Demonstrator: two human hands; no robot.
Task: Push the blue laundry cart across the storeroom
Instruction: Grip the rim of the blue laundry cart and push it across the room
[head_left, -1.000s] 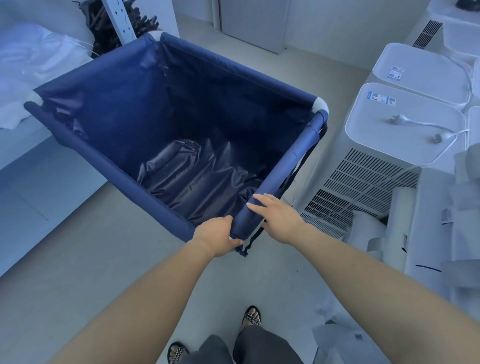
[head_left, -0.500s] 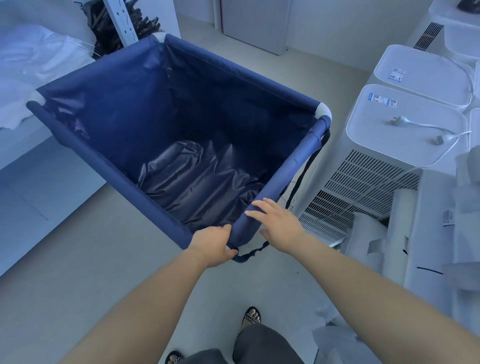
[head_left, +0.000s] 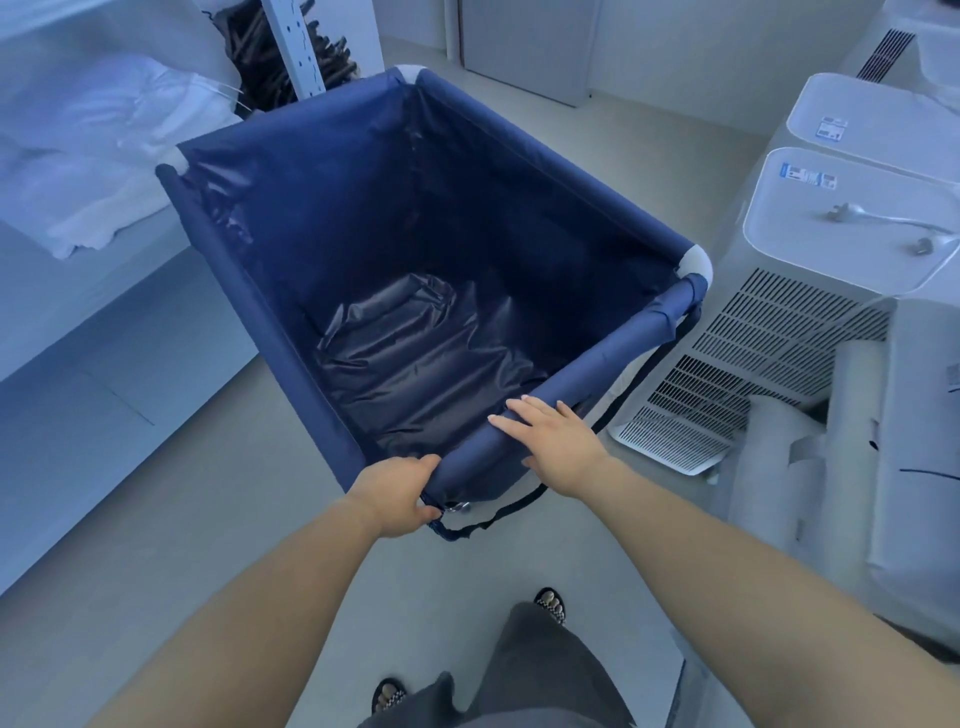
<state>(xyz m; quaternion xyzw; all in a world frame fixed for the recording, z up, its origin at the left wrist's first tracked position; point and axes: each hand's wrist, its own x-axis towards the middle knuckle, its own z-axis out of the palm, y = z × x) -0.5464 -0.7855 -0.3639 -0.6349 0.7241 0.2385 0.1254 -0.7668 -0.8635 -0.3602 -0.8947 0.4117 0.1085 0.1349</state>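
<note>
The blue laundry cart (head_left: 587, 176) is a square fabric bin with white corner joints, standing on the grey floor ahead of me, with only a crumpled dark liner inside. My left hand (head_left: 397, 493) grips the cart's near corner, fingers curled over the rim. My right hand (head_left: 553, 441) lies on the near right rim bar with the fingers stretched flat and the thumb under the bar's outer side. A black strap hangs below the near corner.
White appliances with vented sides (head_left: 753, 358) stand close to the cart's right side, a plug and cord on one top. White linen (head_left: 88, 171) lies on a shelf at the left. A white post and dark bundle (head_left: 291, 52) are behind the cart. A doorway (head_left: 524, 47) is ahead.
The cart has turned and rolled forward, its far corner now nearer the doorway. Both hands stayed on the near corner. My right foot has stepped forward.
</note>
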